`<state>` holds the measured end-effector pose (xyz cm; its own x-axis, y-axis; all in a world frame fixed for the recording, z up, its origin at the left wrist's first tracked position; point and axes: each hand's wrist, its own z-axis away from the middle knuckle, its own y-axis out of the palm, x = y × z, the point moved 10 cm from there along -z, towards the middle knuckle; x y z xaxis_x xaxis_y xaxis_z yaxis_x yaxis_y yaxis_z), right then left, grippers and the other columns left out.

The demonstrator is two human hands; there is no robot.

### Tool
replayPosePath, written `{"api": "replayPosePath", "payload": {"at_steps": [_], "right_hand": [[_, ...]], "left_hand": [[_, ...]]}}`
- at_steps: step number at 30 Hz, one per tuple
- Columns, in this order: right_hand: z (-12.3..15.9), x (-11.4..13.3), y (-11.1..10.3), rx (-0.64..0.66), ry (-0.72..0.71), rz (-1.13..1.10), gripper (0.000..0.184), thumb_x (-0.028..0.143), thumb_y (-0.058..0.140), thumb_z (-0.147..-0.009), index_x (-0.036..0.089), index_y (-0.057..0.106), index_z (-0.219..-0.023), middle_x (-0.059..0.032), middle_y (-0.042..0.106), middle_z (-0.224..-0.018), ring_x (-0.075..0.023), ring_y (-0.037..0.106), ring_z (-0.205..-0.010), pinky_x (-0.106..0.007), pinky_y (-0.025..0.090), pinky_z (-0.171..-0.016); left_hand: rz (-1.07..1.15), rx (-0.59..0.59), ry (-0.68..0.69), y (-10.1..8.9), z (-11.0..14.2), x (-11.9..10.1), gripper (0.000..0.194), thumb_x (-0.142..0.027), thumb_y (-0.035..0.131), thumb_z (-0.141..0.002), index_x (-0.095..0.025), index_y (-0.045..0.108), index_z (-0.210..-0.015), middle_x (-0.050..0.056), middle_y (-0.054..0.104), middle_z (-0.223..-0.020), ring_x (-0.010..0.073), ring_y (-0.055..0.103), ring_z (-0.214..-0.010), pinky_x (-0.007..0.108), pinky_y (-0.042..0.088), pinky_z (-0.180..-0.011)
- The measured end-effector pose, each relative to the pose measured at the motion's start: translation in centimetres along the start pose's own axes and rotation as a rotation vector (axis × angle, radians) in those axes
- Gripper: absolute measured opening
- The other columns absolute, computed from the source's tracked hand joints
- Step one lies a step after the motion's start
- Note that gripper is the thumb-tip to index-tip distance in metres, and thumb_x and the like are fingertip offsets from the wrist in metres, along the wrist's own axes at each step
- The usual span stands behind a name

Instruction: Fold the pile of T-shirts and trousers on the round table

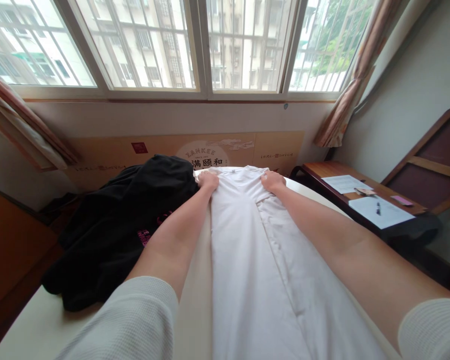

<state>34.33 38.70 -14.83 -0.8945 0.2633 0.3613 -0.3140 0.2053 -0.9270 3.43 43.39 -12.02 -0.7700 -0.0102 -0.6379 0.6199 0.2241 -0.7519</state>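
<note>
Both hands, left hand (208, 179) and right hand (272, 181), have fingers closed on the far end of a smooth white shirt (247, 260), folded long on the pale table (30, 325). A soft black garment (123, 225) lies crumpled left.

Black garment (120, 225) at left; papers (378, 210) on side table (322, 172) at right.

shirt (247, 260) lies lengthwise on table (30, 330), hands at far end: l. hand (209, 179), r. hand (272, 181). jacket (123, 220) left of shirt; desk (333, 172) w/ papers (378, 210) right.
</note>
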Motion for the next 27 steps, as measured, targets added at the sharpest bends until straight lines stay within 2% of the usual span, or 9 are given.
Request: {"api": "replayPosePath", "payload": {"at_steps": [4, 7, 9, 12, 17, 20, 23, 25, 27], "right_hand": [[0.5, 0.4, -0.5, 0.017, 0.043, -0.001, 0.068, 0.06, 0.042, -0.105, 0.01, 0.06, -0.147, -0.0278, 0.06, -0.147, -0.039, 0.06, -0.134, -0.049, 0.048, -0.107], [1.7, 1.9, -0.9, -0.036, 0.067, 0.023, 0.089, 0.07, 0.035, -0.103, 0.002, 0.042, -0.16, -0.0348, 0.023, -0.171, -0.0481, 0.035, -0.153, -0.063, 0.035, -0.117], [2.9, 3.9, -0.1, -0.02, -0.032, 0.032, 0.091, 0.071, 0.034, -0.103, 0.004, 0.034, -0.165, -0.0274, 0.005, -0.177, -0.0459, 0.016, -0.161, -0.066, 0.019, -0.125], [5.2, 6.2, 2.5, 0.107, -0.214, 0.023, 0.083, 0.07, 0.033, -0.104, 0.015, 0.035, -0.167, -0.0165, 0.017, -0.178, -0.0365, 0.016, -0.163, -0.062, 0.008, -0.129], [6.2, 5.4, 3.8, 0.177, -0.269, 0.011, 0.07, 0.055, 0.017, -0.111, 0.018, 0.034, -0.167, -0.0125, 0.025, -0.177, -0.0288, 0.021, -0.163, -0.058, 0.011, -0.13], [6.1, 5.0, 3.7, 0.201, -0.29, 0.026, 0.065, 0.046, 0.017, -0.111, 0.019, 0.035, -0.167, -0.0113, 0.024, -0.177, -0.0267, 0.02, -0.164, -0.055, 0.01, -0.131], [6.6, 5.1, 4.0, 0.236, -0.305, 0.058, 0.071, 0.055, 0.024, -0.109, 0.018, 0.03, -0.169, -0.0113, 0.017, -0.179, -0.0281, 0.013, -0.165, -0.056, 0.007, -0.131], [6.9, 5.1, 4.2, 0.256, -0.3, 0.08, 0.079, 0.066, 0.023, -0.107, 0.019, 0.025, -0.171, -0.011, 0.012, -0.18, -0.0296, 0.009, -0.166, -0.059, 0.005, -0.13], [7.1, 4.9, 4.3, 0.27, -0.281, 0.103, 0.087, 0.075, 0.025, -0.103, 0.021, 0.022, -0.172, -0.0104, 0.01, -0.18, -0.0323, 0.006, -0.166, -0.062, 0.001, -0.13]], "left_hand": [[-0.103, 0.043, 0.167, 0.1, 4.1, -2.6, 0.048, -0.032, 0.049, -0.106, -0.008, 0.055, -0.147, 0.026, 0.038, -0.167, 0.0371, 0.036, -0.155, 0.047, 0.022, -0.127], [-0.249, 0.238, 0.475, 2.4, 9.8, -4.8, 0.062, -0.044, 0.044, -0.108, -0.009, 0.043, -0.159, 0.02, 0.031, -0.173, 0.0321, 0.028, -0.161, 0.04, 0.017, -0.13], [-0.351, 0.37, 0.572, 3.7, 13.3, -4.5, 0.071, -0.049, 0.037, -0.109, -0.005, 0.033, -0.164, 0.022, 0.027, -0.174, 0.0327, 0.023, -0.163, 0.041, 0.016, -0.131], [-0.418, 0.455, 0.575, 4.0, 15.6, -3.2, 0.072, -0.049, 0.028, -0.11, -0.003, 0.028, -0.166, 0.021, 0.024, -0.175, 0.0302, 0.019, -0.164, 0.041, 0.015, -0.131], [-0.497, 0.391, 0.548, 2.4, 18.1, -3.9, 0.072, -0.047, 0.028, -0.111, 0.003, 0.031, -0.163, 0.026, 0.024, -0.173, 0.0358, 0.019, -0.164, 0.051, 0.017, -0.131], [-0.407, 0.409, 0.838, 1.4, 26.1, -7.4, 0.067, -0.047, 0.033, -0.111, -0.001, 0.043, -0.158, 0.026, 0.033, -0.17, 0.0363, 0.028, -0.161, 0.051, 0.021, -0.131], [-0.194, 0.671, 1.263, 0.4, 38.7, -9.9, 0.064, -0.052, 0.036, -0.111, -0.011, 0.046, -0.159, 0.016, 0.046, -0.167, 0.0284, 0.044, -0.154, 0.042, 0.028, -0.13], [-0.141, 0.69, 1.359, -0.8, 44.0, -10.0, 0.072, -0.058, 0.037, -0.11, -0.009, 0.039, -0.163, 0.015, 0.045, -0.167, 0.0302, 0.042, -0.155, 0.044, 0.03, -0.13], [-0.162, 0.616, 1.428, -1.7, 47.2, -9.8, 0.075, -0.059, 0.035, -0.111, -0.005, 0.037, -0.163, 0.018, 0.044, -0.167, 0.0317, 0.043, -0.154, 0.047, 0.032, -0.128]]}}
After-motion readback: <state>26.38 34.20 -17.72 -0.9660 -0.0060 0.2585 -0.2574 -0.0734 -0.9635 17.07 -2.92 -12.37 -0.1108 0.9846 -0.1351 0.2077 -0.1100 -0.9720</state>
